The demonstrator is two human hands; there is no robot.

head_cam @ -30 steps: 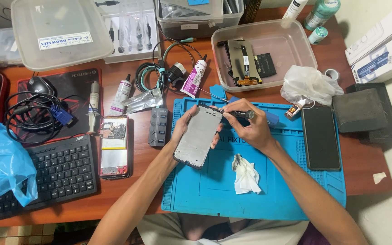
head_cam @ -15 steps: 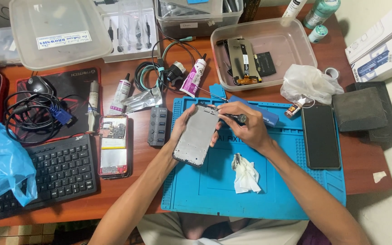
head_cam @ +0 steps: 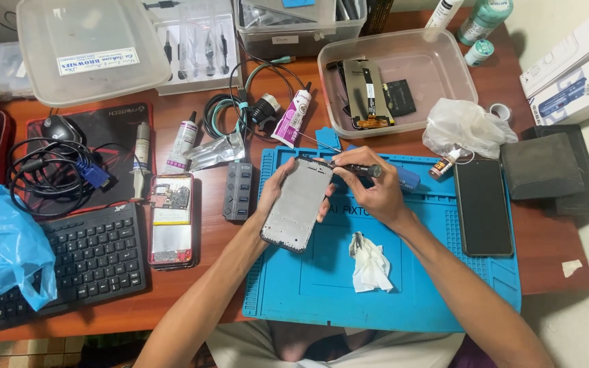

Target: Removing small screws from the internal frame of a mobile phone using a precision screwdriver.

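My left hand (head_cam: 275, 189) grips the left edge of a grey phone frame (head_cam: 297, 205), held tilted above the blue work mat (head_cam: 390, 300). My right hand (head_cam: 371, 193) holds a dark-handled tool (head_cam: 361, 168) with a blue end, its tip at the frame's top right corner. A crumpled white tissue (head_cam: 369, 262) lies on the mat just below my right hand.
An opened red phone (head_cam: 171, 219) lies left of the mat beside a grey switch strip (head_cam: 238, 190). A black phone (head_cam: 483, 206) rests on the mat's right side. A clear tub (head_cam: 455, 68) with phone parts, glue tubes, cables, a keyboard (head_cam: 83, 262) and a blue bag (head_cam: 1, 245) surround the mat.
The tool tip has crept a little along the frame's top edge. Both hands and the frame stay almost where they were.
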